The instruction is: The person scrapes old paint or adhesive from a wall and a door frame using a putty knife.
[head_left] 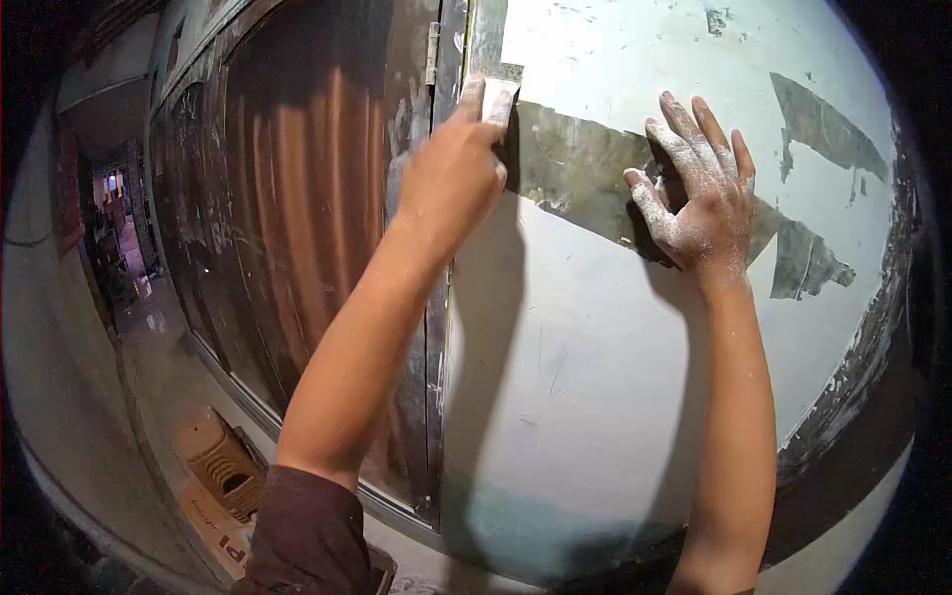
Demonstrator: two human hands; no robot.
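My left hand (448, 169) is closed around a flat scraper (501, 97), partly hidden by the fingers. The tool's edge lies against the panel's left border, beside the door frame. My right hand (706, 203) is dusted with white powder, its fingers spread against the panel, holding nothing. Both hands are at a white-coated panel (585, 347). Between them runs a bare grey-brown strip (580, 164), where the coating is gone. More bare patches, such as a ragged one (808, 260), show to the right.
Left of the panel stands a dark wooden door (307, 198) with a metal hinge (432, 55). On the floor at lower left are a brown plastic stool (220, 461) and a cardboard box (213, 526). A passage (129, 238) runs back at far left.
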